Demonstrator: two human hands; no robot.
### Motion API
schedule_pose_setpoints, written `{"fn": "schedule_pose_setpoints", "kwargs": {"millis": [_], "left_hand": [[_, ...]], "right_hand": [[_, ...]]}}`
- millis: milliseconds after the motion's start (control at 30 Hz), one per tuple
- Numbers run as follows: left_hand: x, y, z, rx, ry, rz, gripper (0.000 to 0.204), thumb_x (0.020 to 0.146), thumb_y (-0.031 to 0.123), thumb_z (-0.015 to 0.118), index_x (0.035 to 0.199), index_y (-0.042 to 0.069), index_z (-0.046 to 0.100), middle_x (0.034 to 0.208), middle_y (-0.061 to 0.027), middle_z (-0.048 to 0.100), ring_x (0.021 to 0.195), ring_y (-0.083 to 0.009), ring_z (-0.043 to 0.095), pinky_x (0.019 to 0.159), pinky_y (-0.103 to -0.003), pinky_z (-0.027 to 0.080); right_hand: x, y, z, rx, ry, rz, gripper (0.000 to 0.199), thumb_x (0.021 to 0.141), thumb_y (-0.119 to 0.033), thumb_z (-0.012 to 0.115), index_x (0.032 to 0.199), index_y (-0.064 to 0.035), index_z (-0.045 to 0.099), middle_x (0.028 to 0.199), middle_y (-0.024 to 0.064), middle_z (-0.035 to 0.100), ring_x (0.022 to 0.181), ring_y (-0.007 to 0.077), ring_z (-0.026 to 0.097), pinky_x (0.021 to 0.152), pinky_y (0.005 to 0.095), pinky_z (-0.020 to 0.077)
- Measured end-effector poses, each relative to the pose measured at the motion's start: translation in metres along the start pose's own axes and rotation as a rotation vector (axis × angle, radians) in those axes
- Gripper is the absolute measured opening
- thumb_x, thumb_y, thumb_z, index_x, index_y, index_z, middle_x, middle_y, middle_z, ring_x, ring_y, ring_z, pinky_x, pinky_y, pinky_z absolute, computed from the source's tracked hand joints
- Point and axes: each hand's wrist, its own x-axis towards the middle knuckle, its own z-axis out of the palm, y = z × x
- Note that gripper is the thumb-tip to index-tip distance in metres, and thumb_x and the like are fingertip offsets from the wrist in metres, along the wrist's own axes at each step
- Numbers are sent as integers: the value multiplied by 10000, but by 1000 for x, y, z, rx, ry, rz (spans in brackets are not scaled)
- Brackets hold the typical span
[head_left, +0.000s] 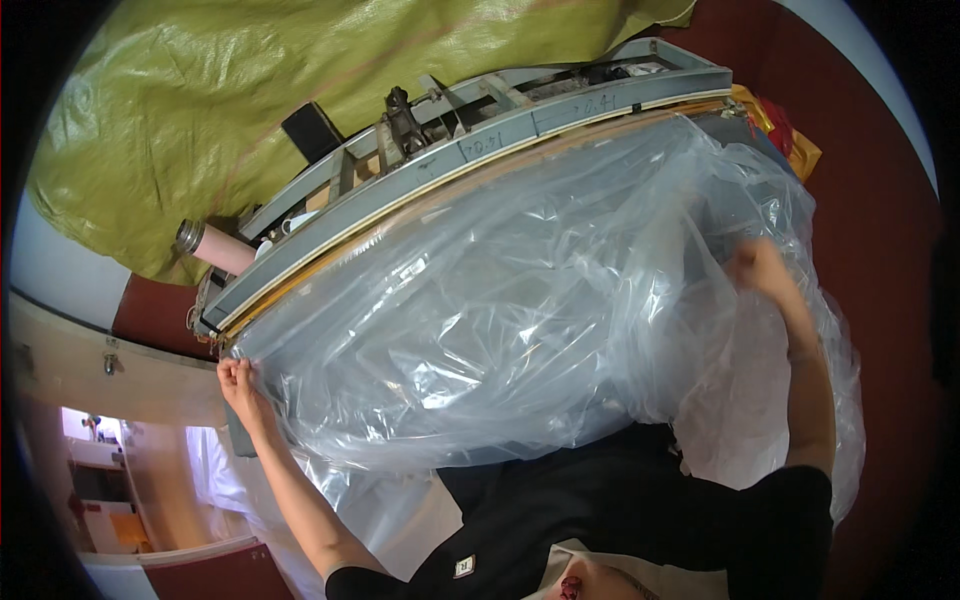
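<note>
A large clear plastic sheet (pixel 470 330) lies crumpled and shiny over the work table in front of me, with folds bunched toward the right. At the table's left end my left hand (pixel 236 378) is closed, its fingers pinching the sheet's edge near the corner. On the right my right hand (pixel 757 265) is curled among the loose folds and appears to grip the plastic. Motion blurs it, and its fingertips are hard to make out. Some of the sheet hangs down past my right forearm and over the near edge.
A long grey metal frame (pixel 440 155) runs along the table's far side, holding a pink flask (pixel 215 246), a dark phone-like slab (pixel 312 132) and metal fittings. Yellow-green woven sheeting (pixel 200 110) covers what lies behind. Orange and red bags (pixel 785 135) sit at the far right corner.
</note>
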Motion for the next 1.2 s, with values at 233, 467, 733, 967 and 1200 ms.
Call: {"fn": "schedule_pose_setpoints", "kwargs": {"millis": [233,467,733,967,1200], "left_hand": [[-33,-57,-141,257,313,-170,164,867,188,530,943,44,506,804,-9,536,711,-77,470,660,-220,399],[-6,-79,-162,677,256,-106,224,834,181,536,960,-3,558,908,-72,590,821,-162,534,755,-278,422],[-11,-79,-161,639,394,-89,159,793,149,569,820,-7,582,763,-70,599,654,-151,541,615,-271,468],[-13,-85,-161,455,304,-63,175,785,160,571,818,-10,592,757,-75,601,651,-149,546,616,-273,466],[-35,-71,-136,579,413,-75,215,834,162,552,919,-35,560,834,-84,583,748,-162,552,692,-273,472]], "right_hand": [[-51,7,144,415,-637,-272,702,630,-175,693,1254,-65,392,1275,188,390,1179,298,370,1003,338,271],[42,-9,270,140,-311,-318,421,637,-178,682,1018,-44,563,1060,191,548,985,290,523,855,375,401],[-88,166,141,246,577,175,187,588,-152,640,689,-8,578,698,177,608,600,299,577,544,400,454],[-424,232,-200,-770,1483,1069,251,685,-203,593,855,-19,606,778,168,625,722,312,613,623,404,474],[-473,171,-277,-1243,1651,1127,359,735,-249,542,1031,-48,570,964,190,594,911,367,561,780,504,419]]}}
